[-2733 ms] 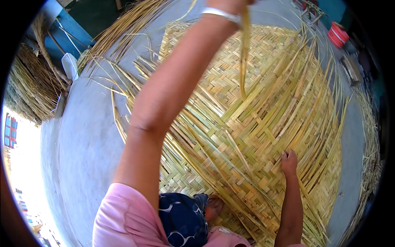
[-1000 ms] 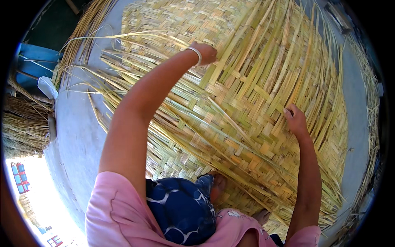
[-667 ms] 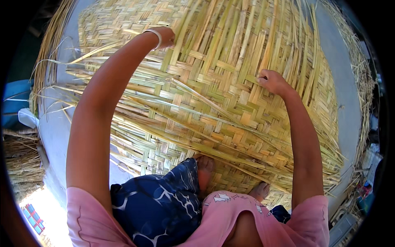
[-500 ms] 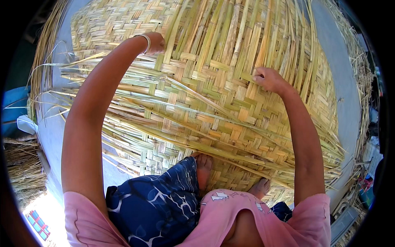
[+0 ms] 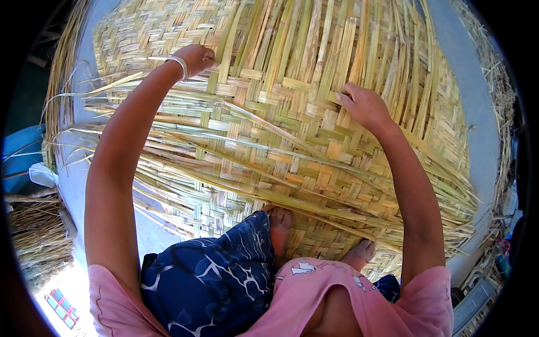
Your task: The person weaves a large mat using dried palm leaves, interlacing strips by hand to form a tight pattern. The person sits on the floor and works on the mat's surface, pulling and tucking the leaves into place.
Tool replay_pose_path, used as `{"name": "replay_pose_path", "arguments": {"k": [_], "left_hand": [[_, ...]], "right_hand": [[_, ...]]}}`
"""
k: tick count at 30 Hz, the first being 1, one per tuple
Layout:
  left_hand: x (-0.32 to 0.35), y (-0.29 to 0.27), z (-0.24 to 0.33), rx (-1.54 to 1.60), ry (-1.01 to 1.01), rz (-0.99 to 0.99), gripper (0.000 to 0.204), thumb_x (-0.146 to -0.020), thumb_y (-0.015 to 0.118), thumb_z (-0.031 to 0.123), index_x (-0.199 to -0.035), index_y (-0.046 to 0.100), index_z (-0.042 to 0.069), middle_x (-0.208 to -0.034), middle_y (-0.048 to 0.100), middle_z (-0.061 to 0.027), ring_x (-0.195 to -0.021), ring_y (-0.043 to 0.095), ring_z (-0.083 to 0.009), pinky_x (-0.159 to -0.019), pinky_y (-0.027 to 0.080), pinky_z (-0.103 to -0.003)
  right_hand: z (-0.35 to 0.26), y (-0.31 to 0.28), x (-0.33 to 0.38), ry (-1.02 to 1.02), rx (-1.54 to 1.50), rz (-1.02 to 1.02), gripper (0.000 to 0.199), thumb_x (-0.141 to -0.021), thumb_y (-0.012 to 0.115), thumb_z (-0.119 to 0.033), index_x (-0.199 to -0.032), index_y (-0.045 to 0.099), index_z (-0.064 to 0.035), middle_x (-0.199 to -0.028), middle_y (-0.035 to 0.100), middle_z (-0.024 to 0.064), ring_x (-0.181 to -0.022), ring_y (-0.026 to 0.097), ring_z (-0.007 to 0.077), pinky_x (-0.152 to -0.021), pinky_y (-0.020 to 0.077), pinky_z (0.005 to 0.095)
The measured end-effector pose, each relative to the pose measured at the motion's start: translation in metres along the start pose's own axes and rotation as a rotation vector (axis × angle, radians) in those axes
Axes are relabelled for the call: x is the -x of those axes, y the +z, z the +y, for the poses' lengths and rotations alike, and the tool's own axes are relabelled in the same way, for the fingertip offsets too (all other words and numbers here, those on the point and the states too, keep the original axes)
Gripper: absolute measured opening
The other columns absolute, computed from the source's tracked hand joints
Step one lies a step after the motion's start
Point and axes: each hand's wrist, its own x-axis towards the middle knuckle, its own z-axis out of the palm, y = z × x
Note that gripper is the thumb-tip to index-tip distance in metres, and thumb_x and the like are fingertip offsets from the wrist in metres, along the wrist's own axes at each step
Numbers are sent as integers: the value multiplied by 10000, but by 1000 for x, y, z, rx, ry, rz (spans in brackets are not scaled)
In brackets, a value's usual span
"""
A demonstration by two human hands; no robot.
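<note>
A large mat point(image 5: 323, 135) of flat, yellow-green split-cane strips lies under both my hands, woven in a diagonal-stepped pattern. My left hand point(image 5: 196, 59), with a pale bangle at the wrist, is closed at the upper left of the weave, its fingertips pinching a cane strip that they mostly cover. At the upper right, my right hand point(image 5: 365, 106) pinches a crosswise strip between thumb and forefinger. Between and beyond the hands, long lengthwise strips point(image 5: 309, 48) lie loose side by side. Several loose crosswise strips point(image 5: 269, 149) slant over the nearer part.
My bare feet point(image 5: 281, 224) stand on the mat's near part. Bundled thin stalks point(image 5: 64, 62) lie along the left edge of the grey floor point(image 5: 483, 151). More dry straw point(image 5: 499, 106) lines the right side. A blue object point(image 5: 22, 149) sits at far left.
My left hand has shifted slightly left and turned, with its fingers still curled. My right hand has moved a little left, still pinching. The view has tilted slightly; the mat looks unchanged.
</note>
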Motion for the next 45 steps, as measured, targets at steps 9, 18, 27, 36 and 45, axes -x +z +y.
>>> {"name": "replay_pose_path", "arguments": {"k": [9, 18, 27, 36, 45], "left_hand": [[3, 1, 3, 13, -29, 5, 281, -902, 552, 339, -918, 631, 69, -784, 640, -155, -749, 600, -350, -698, 463, -413], [10, 11, 7, -275, 29, 113, 320, -929, 502, 376, -855, 583, 75, -771, 622, -164, -779, 595, -376, -698, 454, -469], [34, 23, 0, -454, 211, 320, 205, -893, 564, 320, -895, 592, 117, -914, 637, -77, -913, 596, -298, -733, 455, -447], [49, 95, 90, -301, 202, 563, 697, -842, 627, 413, -1409, 342, 124, -1342, 460, -127, -1216, 453, -299, -1020, 356, -440], [46, 96, 101, -379, 205, 453, 544, -897, 520, 422, -1302, 486, 61, -1300, 469, -88, -1247, 385, -251, -1019, 297, -439]], "right_hand": [[3, 15, -8, 21, -22, 63, 300, -902, 535, -364, -901, 597, -70, -811, 642, 153, -767, 601, 356, -668, 458, 456], [2, 27, -7, 17, 88, 100, 335, -911, 509, -405, -851, 565, -81, -773, 633, 125, -733, 603, 351, -648, 469, 456], [-2, 23, -1, -7, 169, 86, 297, -919, 497, -369, -871, 557, -82, -843, 630, 107, -768, 609, 340, -658, 481, 450], [-44, 45, 5, -299, 374, 315, 472, -816, 532, -55, -1280, 504, -139, -1191, 530, 119, -1050, 533, 293, -792, 469, 427], [-67, 52, -9, -249, 513, 112, 579, -779, 569, -50, -1341, 440, -112, -1114, 514, 131, -946, 536, 312, -771, 472, 413]]}}
